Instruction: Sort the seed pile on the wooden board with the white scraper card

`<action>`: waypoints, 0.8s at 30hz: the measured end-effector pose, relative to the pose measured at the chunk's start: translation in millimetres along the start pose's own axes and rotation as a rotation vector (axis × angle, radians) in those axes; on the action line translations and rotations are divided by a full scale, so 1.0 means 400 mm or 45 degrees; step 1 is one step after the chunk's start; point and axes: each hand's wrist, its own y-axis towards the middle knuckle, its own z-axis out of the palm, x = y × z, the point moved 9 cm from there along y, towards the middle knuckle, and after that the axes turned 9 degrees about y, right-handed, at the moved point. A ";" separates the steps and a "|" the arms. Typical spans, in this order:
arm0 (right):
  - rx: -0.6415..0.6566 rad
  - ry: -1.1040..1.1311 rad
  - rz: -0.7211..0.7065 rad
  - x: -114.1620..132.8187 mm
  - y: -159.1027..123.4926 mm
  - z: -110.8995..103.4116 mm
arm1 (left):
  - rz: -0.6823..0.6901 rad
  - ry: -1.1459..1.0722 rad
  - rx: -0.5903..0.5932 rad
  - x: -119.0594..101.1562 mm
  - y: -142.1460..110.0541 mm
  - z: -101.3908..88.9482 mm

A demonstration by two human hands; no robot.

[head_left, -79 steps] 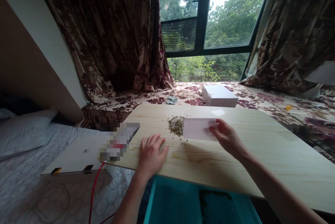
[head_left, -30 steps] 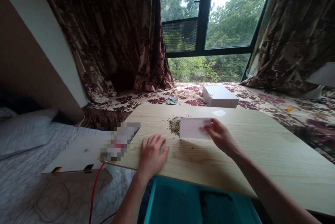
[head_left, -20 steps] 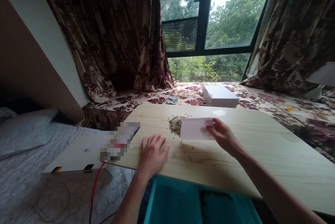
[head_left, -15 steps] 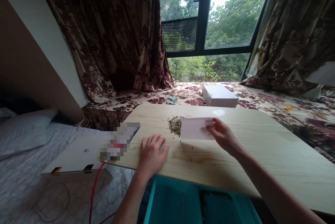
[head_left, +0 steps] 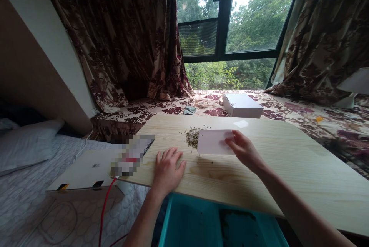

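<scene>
My right hand (head_left: 243, 147) grips the right end of a white card (head_left: 211, 142) between thumb and fingers. The card's left edge reaches a pile of small green beans or seeds (head_left: 191, 137) on the pale wooden table (head_left: 273, 177), covering part of the pile's right side. A few loose grains lie nearer to me, below the card. Flat on the table near its front left edge rests my left hand (head_left: 168, 170), fingers stretched out and holding nothing.
Under the table's front edge sits a teal bin (head_left: 193, 220). A blurred-out device with a red cable (head_left: 103, 208) lies at the table's left, above a white box (head_left: 83, 170) on the bed. Beyond the table are a white carton (head_left: 242, 105) and a small cloth (head_left: 189, 110).
My right hand and the white card have shifted slightly left, over a little more of the pile. My left hand has stayed in place.
</scene>
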 end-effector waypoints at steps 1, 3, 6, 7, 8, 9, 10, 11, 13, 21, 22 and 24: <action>0.001 -0.014 0.002 0.001 0.000 -0.002 | 0.000 0.000 0.001 0.000 0.000 0.001; 0.002 -0.030 0.010 0.002 -0.002 -0.008 | -0.004 -0.001 0.001 0.000 0.000 0.001; -0.010 -0.026 0.017 0.004 -0.003 -0.022 | -0.011 -0.004 -0.003 0.000 -0.001 -0.002; -0.015 -0.023 0.016 0.005 -0.003 -0.026 | -0.011 -0.004 -0.003 -0.001 -0.001 -0.002; -0.022 -0.020 0.015 0.006 -0.002 -0.030 | -0.010 -0.003 -0.003 -0.001 0.000 -0.003; -0.029 -0.014 0.013 0.006 -0.001 -0.032 | -0.009 -0.001 -0.002 -0.001 0.000 -0.003; -0.035 -0.008 0.010 0.006 0.000 -0.033 | -0.008 0.001 -0.001 -0.001 0.000 -0.003; -0.036 -0.004 0.005 0.005 0.002 -0.032 | -0.007 0.004 0.000 -0.001 0.000 -0.003; -0.025 -0.002 -0.005 0.003 0.005 -0.025 | -0.004 0.007 -0.002 -0.001 0.000 -0.003; 0.040 -0.019 0.016 -0.005 0.007 -0.024 | -0.003 0.002 -0.005 -0.002 0.001 -0.005; 0.038 -0.015 0.023 -0.004 0.006 -0.030 | -0.003 0.003 -0.004 -0.002 0.001 -0.005; 0.024 0.001 0.039 -0.004 0.006 -0.042 | -0.003 0.004 -0.004 -0.002 0.000 -0.004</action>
